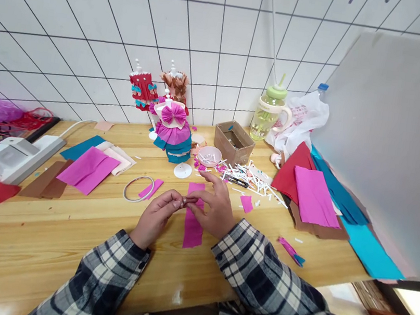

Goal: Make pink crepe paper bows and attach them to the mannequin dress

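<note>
My left hand (156, 216) and my right hand (213, 208) meet over the wooden table (63, 241), fingertips pinched together on a small piece at the top of a magenta paper strip (193, 228). The strip lies flat under and between the hands. What the fingertips pinch is too small to name. A thin ring (138, 188) and a small pink scrap (151, 189) lie just left of the hands. A white disc (182, 171) sits beyond them. A paper doll in pink and teal (174, 134) stands further back.
Paper sheets in magenta, teal and brown (88, 168) lie at left, with a white device (12, 157) beyond. More sheets (314, 197) lie at right by white offcuts (254, 180). A cardboard box (234, 142), a pink bowl (209, 156), a green-lidded bottle (267, 113) stand behind.
</note>
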